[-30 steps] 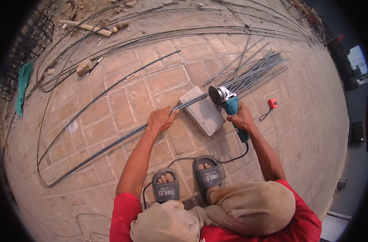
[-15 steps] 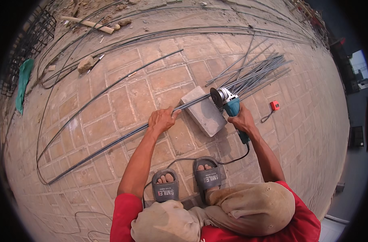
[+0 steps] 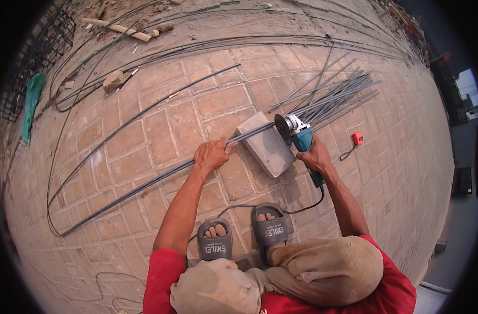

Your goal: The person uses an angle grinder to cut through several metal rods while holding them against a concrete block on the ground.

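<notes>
My left hand [image 3: 213, 155] is closed round a small bundle of steel rods [image 3: 160, 178]. The rods run up across a grey concrete block [image 3: 266, 149] lying on the paving. In my right hand [image 3: 315, 156] is a teal angle grinder [image 3: 302, 140], gripped by its body. Its dark disc [image 3: 282, 127] stands at the rods, just past the block's far edge; whether it touches them I cannot tell. A loose pile of cut rods [image 3: 341, 97] lies beyond the grinder.
A red tape measure [image 3: 358, 138] lies right of the grinder. The grinder's black cord [image 3: 302, 210] passes behind my sandals. Long bent rods [image 3: 145, 112] curve over the brick paving at left. A stone [image 3: 113, 81], a green cloth [image 3: 32, 107] and steel cages [image 3: 37, 57] are farther off.
The whole view has shifted very slightly. Both hands keep their grips, and the grinder stays at the same spot on the rods.
</notes>
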Motion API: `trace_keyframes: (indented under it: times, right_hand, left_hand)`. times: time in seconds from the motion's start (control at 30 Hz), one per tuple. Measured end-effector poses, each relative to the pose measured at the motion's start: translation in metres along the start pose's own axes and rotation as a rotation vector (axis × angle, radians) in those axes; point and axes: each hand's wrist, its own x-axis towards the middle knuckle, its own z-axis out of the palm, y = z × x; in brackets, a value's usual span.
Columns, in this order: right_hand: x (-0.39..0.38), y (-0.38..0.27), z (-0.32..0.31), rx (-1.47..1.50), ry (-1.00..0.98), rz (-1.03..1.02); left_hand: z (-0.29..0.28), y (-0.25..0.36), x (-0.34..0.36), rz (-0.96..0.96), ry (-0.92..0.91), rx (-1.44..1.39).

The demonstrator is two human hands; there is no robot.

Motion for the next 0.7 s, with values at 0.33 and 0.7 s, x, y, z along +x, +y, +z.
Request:
trace_keyframes:
  times: [0.33,0.7]
  right_hand:
    - [0.001,-0.004,0.006,-0.014,0.02,-0.011]
    - [0.005,0.0,0.007,-0.016,-0.013,0.017]
  left_hand:
    - [-0.004,0.0,-0.002,-0.017,-0.002,-0.029]
    - [-0.004,-0.002,-0.002,-0.013,-0.032,-0.031]
